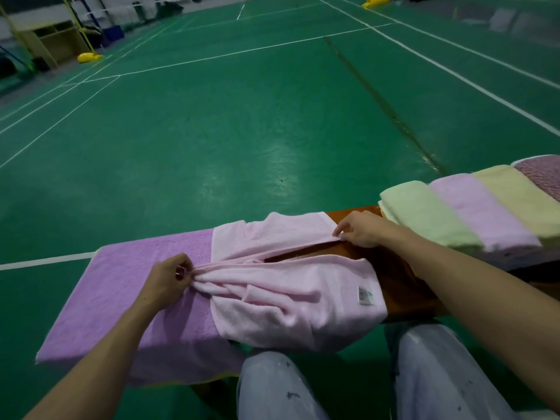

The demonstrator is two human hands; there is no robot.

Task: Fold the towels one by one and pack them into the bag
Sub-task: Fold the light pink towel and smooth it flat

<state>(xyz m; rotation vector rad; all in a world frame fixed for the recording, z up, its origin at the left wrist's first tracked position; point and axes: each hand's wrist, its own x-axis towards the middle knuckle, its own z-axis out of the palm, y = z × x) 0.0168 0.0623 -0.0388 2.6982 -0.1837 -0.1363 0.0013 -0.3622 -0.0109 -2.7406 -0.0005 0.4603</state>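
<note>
A rumpled pale pink terry towel lies in the lower centre of the frame across a brown worktop, its near edge hanging over the front toward the person's knees in light grey trousers. The left hand, at lower centre-left, has its fingers clenched on a gathered bunch of the pink cloth, which runs in creases from that grip toward the right. The right hand, right of centre, pinches the towel's far edge between thumb and fingertips, and a strip of bare worktop shows in the gap under that lifted edge. A small white label sits near the towel's right border. Under the pink towel's left side, a flat lilac-purple towel covers the left end of the worktop. At the right edge of the frame four folded towels lie side by side: pale green, light pink-lilac, pale yellow and dusky mauve. A green sports-court floor with white lines fills the upper frame.
</note>
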